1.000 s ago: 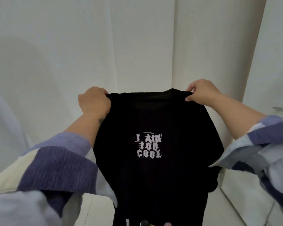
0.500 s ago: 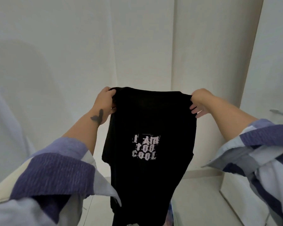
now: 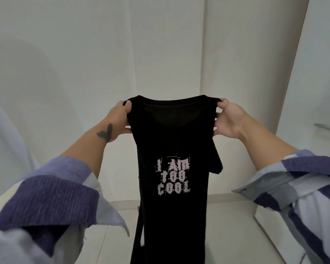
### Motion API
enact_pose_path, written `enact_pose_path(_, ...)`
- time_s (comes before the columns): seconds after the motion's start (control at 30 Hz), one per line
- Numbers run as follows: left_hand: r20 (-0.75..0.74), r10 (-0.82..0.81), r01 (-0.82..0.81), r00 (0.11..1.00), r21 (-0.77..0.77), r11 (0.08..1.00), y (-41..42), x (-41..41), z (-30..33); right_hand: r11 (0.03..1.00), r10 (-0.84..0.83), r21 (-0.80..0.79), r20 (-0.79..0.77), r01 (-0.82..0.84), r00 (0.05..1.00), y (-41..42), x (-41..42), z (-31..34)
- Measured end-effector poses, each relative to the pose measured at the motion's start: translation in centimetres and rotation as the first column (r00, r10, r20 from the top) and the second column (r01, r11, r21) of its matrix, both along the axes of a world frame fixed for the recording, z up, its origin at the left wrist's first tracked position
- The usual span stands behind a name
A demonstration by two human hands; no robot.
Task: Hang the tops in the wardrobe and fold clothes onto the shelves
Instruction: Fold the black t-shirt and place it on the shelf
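Observation:
A black T-shirt [image 3: 171, 141] with pale lettering "I AM TOO COOL" hangs upright in front of me, held in the air. My left hand [image 3: 120, 119] pinches its left shoulder and my right hand [image 3: 227, 119] pinches its right shoulder. Both sleeves are folded back behind the body, so the shirt hangs as a narrow strip. One sleeve end shows at the right edge below my right hand. The hem runs out of view at the bottom.
White wardrobe panels [image 3: 160, 44] fill the background, with a vertical seam right of centre. A pale door [image 3: 316, 73] with a metal handle [image 3: 326, 127] stands at the right. A light floor or base [image 3: 236, 225] lies below the shirt.
My hands have turned and drawn closer together, folding the shirt's sleeves backward. The shirt has gone from spread wide to a narrow hanging strip.

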State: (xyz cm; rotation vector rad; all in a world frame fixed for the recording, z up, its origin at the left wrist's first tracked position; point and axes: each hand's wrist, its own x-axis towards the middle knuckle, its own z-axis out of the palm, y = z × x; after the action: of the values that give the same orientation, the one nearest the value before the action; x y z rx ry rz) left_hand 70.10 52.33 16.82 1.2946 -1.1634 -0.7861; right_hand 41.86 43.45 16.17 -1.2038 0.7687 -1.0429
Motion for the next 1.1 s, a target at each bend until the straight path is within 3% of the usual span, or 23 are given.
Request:
enact_pose_path(0.13,-0.237,-0.231,0.243,0.944,0.024,0.970,0.7,-0.1,-0.9,1.000,0.003,-0.017,0.035,-0.003,0.999,-0.1,-0.2,-0.2)
enact_pose_path(0.23,-0.421,-0.277,0.288,0.864,-0.038,0.957,0.6,-0.7,-1.2,1.000,-0.002,-0.026,0.063,0.003,0.998,-0.4,-0.3,-0.4)
enact_pose_path(0.33,-0.513,-0.281,0.295,0.811,-0.055,0.954,-0.1,-0.9,-1.3,0.999,0.015,-0.034,0.084,-0.012,0.996,-0.8,-0.2,-0.7)
enact_pose_path(0.5,-0.519,-0.310,0.350,0.797,-0.021,0.937,-1.6,-1.0,-1.4,0.990,0.139,-0.014,0.219,-0.140,0.966,-2.4,0.6,-1.5)
enact_pose_path(0.6,-0.468,-0.335,0.394,0.818,0.030,0.919,-2.4,-0.8,-1.9,0.986,0.166,0.009,0.120,-0.168,0.979,-3.7,1.2,-1.7)
enact_pose_path(0.77,-0.321,-0.284,0.370,0.903,0.250,0.895,-5.0,-0.1,-4.4,0.982,0.183,0.060,-0.023,-0.181,0.983,-6.5,3.6,-2.6)
enact_pose_path(0.97,-0.382,-0.246,0.371,0.891,0.298,0.879,-9.9,1.1,-6.4,0.964,0.160,0.205,0.061,-0.169,0.985,-11.0,6.9,-5.4)
enact_pose_path(1.1,-0.407,-0.233,0.355,0.883,0.255,0.899,-12.7,1.6,-5.2,0.969,0.107,0.205,0.145,-0.136,0.984,-13.5,8.8,-4.6)
